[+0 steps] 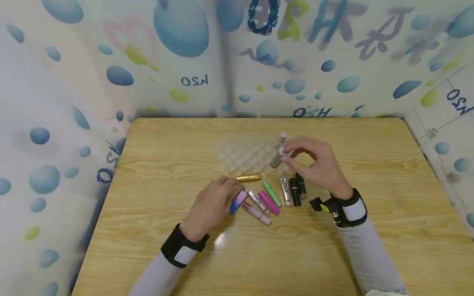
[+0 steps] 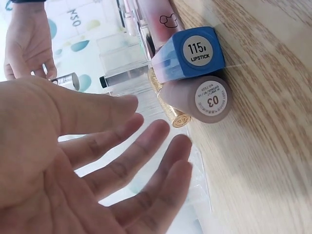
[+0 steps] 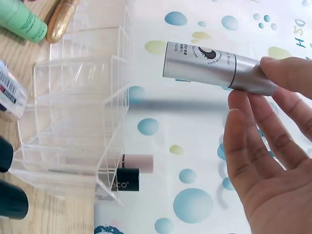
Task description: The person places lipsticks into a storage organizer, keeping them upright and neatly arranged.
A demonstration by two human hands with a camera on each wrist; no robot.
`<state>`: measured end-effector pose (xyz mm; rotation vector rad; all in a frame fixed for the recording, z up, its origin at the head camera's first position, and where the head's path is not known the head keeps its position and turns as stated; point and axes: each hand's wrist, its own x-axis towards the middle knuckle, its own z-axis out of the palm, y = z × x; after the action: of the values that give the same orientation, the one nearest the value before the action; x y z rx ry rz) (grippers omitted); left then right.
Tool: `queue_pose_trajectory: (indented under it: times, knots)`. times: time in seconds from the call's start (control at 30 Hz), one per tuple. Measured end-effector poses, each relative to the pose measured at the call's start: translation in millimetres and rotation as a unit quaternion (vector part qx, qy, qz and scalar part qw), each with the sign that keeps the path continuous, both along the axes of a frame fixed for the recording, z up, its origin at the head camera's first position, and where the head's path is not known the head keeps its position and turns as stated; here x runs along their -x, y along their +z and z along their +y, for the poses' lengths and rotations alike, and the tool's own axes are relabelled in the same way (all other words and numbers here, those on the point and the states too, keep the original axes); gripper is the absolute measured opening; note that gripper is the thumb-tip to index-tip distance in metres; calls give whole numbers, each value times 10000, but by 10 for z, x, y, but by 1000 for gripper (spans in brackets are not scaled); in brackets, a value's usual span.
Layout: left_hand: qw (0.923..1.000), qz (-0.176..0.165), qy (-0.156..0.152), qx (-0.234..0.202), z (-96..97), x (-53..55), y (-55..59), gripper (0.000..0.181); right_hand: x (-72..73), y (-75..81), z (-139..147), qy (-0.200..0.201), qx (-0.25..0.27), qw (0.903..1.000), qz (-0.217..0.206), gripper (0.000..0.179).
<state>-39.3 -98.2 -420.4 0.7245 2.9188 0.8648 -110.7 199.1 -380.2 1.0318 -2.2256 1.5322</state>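
My right hand [image 1: 314, 162] pinches the end of a silver cosmetic tube with an eye logo [image 3: 200, 63] between thumb and fingertips, above the clear acrylic organizer [image 1: 237, 158]. In the right wrist view, a pink-capped tube [image 3: 139, 163] and a black-capped tube [image 3: 129, 179] stand in its compartments. My left hand [image 1: 212, 203] hovers by the loose cosmetics, fingers loosely bent and holding nothing. Nearest it in the left wrist view are a blue-and-pink lipstick [image 2: 197, 51], a mauve tube labelled 03 [image 2: 209, 100] and a gold tube [image 2: 173, 112].
On the wooden table [image 1: 159, 164] in front of the organizer lie a green tube [image 1: 272, 193], a magenta tube [image 1: 269, 202], a pink gloss tube [image 1: 257, 213], silver tubes [image 1: 286, 192] and black tubes [image 1: 295, 191]. A patterned curtain [image 1: 207, 94] hangs behind the table's back edge.
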Motion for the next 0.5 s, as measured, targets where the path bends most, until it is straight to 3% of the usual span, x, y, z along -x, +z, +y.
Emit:
queue_pose_trajectory:
  times: [0.27, 0.5]
  knots:
    - [9994, -112, 58, 310, -17, -30, -20, 19, 52, -6, 74, -473, -309, 9981, 232, 30]
    - [9987, -445, 10, 228, -10, -31, -35, 19, 61, -8, 162, -1000, -676, 9921, 332, 27]
